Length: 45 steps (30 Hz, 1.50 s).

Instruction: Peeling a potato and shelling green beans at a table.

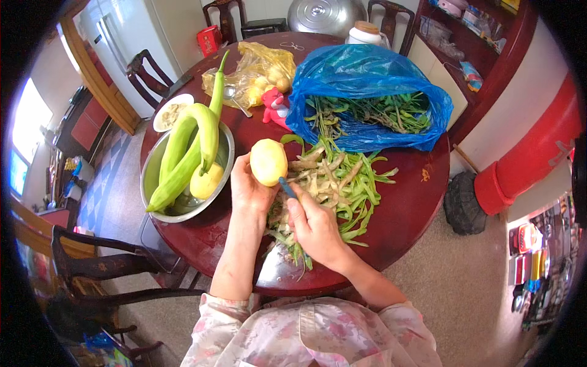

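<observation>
My left hand (250, 192) grips a peeled yellow potato (268, 161) and holds it up above the table. In my right hand (314, 225) is a tool with a blue handle (287, 187), its tip against the potato's lower right side; the blade is hidden. Under and beyond my hands lies a heap of green and brownish peelings (353, 192). To the left, a metal basin (151, 183) holds long peeled green gourds (183, 169) and another peeled potato (207, 181).
A blue plastic bag (367, 69) of leafy greens gapes beyond the peelings. Farther back are a yellow bag of potatoes (268, 69), a spoon (236, 100), a pink bear figure (274, 106) and a white bowl (161, 120). Wooden chairs (101, 266) surround the round red table (408, 206).
</observation>
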### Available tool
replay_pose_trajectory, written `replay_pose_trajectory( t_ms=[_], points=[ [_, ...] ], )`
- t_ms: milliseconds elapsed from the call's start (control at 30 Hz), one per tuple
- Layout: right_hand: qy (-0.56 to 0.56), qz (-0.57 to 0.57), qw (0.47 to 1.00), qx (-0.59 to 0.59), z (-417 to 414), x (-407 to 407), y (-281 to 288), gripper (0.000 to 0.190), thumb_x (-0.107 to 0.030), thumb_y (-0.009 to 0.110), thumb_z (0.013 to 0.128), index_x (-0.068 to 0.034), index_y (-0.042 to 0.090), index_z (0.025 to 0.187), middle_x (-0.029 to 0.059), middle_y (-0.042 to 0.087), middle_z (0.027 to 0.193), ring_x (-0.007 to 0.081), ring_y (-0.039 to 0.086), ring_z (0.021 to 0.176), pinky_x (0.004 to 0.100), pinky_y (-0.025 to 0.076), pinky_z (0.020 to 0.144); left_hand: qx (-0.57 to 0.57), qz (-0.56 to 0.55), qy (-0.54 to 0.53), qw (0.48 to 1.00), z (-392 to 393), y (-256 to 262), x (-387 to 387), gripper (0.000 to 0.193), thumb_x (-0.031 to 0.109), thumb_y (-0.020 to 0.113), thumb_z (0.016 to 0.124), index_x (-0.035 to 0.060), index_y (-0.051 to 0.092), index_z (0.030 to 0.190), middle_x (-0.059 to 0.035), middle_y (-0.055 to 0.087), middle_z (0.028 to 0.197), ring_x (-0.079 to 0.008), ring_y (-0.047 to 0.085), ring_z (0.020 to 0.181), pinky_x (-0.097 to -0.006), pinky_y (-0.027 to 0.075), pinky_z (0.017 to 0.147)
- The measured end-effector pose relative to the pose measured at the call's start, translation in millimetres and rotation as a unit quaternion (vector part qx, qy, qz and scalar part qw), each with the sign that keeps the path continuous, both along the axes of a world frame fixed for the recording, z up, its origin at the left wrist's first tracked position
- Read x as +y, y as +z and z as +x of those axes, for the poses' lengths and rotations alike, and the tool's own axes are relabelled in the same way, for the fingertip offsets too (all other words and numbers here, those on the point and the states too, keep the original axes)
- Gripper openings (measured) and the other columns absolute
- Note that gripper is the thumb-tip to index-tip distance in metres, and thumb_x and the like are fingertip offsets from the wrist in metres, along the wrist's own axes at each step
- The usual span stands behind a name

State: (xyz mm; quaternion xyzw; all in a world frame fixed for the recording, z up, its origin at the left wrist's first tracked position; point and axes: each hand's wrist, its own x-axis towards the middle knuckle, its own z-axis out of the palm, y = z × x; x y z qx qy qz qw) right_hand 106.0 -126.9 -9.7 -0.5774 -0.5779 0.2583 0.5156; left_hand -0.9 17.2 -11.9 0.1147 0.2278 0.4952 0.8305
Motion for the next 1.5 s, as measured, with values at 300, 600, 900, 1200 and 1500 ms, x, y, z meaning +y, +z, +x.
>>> replay_pose_trajectory(
  t_ms=[300,600,900,1200,1500],
  points=[
    [-0.067,0.045,0.992,-0.097,19.4,13.3,10.7,0.037,-0.018,0.054,0.102,0.006,0.056,0.13,0.015,0.066,0.074,0.0241,0.066,0.058,0.0366,0.051,0.054,-0.071,-0.085,-0.008,0.994,-1.5,10.7,-5.0,0.068,0.062,0.063,0.087,-0.0038,0.062,0.105,-0.0226,0.067,0.099,-0.0379,0.066,0.091,-0.0498,0.057,0.082],
    [-0.079,0.0,0.958,-0.275,-24.2,-3.4,10.7,0.051,-0.016,0.06,0.095,0.009,0.046,0.137,0.0265,0.066,0.097,0.0381,0.067,0.065,0.0433,0.053,0.055,-0.001,-0.033,0.086,0.996,-0.1,10.0,-8.4,0.033,0.034,0.071,0.087,0.002,0.065,0.088,-0.013,0.067,0.081,-0.0305,0.067,0.075,-0.04,0.061,0.067],
    [-0.05,0.063,0.969,-0.233,-3.3,-3.8,26.5,0.041,-0.014,0.061,0.094,0.007,0.051,0.128,0.0232,0.065,0.09,0.0377,0.065,0.063,0.0446,0.053,0.055,-0.098,-0.068,-0.008,0.993,-0.7,14.0,-11.4,0.038,0.036,0.069,0.086,-0.0005,0.066,0.093,-0.0174,0.068,0.087,-0.0307,0.066,0.083,-0.0438,0.057,0.082],
    [-0.07,0.084,0.932,-0.346,-20.0,-16.5,-0.1,0.057,-0.016,0.066,0.09,0.011,0.046,0.136,0.0202,0.065,0.087,0.0288,0.068,0.058,0.0371,0.054,0.048,-0.117,-0.077,-0.022,0.99,0.6,11.8,-11.4,0.037,0.037,0.069,0.085,0.0018,0.065,0.096,-0.0155,0.065,0.089,-0.0281,0.062,0.079,-0.0369,0.056,0.069],
    [-0.118,0.099,0.896,-0.416,-22.2,-8.2,1.0,0.057,-0.02,0.063,0.093,0.008,0.045,0.14,0.015,0.062,0.081,0.0285,0.064,0.054,0.0387,0.052,0.047,-0.142,-0.045,-0.06,0.987,1.0,-2.0,-3.3,0.042,0.039,0.065,0.087,-0.0022,0.064,0.097,-0.0184,0.065,0.091,-0.0288,0.062,0.078,-0.0382,0.057,0.067]
  ],
)
